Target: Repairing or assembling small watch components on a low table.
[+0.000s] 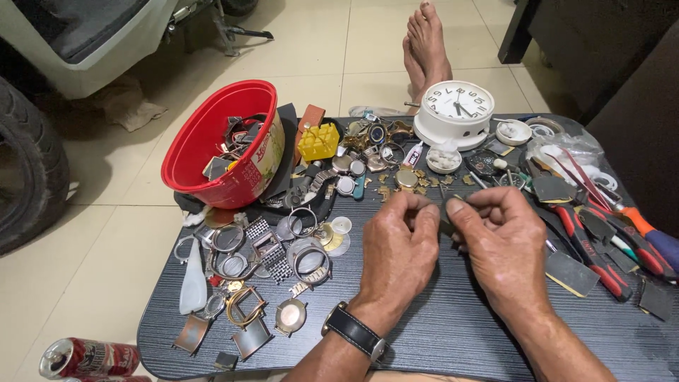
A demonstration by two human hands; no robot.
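Table (pixel 453 332), dark and wood-grained, sits low over a pale tiled floor (pixel 339 49) and carries everything; a tyre (pixel 28 163) stands at the far left edge of view. Next in size, a red plastic tub (pixel 212 141) leans at the table's back left, full of watch parts, and a white round clock (pixel 456 110) stands at the back centre. Pliers and screwdrivers with red handles (pixel 601 247) lie in a heap to the right, just beside the right hand (pixel 506 247). Loose watch cases and bezels (pixel 283 247) are scattered to the left, near the left hand (pixel 399 247), which wears a black-strapped wristwatch (pixel 353 331).

Both hands meet over the middle of the table, fingertips pinched close on a small dark piece (pixel 445 225) held between them, just above the tabletop. The piece is mostly hidden by the fingers, so I cannot tell what kind of part it is. Both grips look narrow and firm, thumb against forefinger.

Judging from this, the work goes best with wrists resting low on the table, so a slip drops the part onto bare wood and not into the clutter. A light, steady pinch suits something so small; squeezing hard risks flicking it away among the brass bits (pixel 407 180) behind
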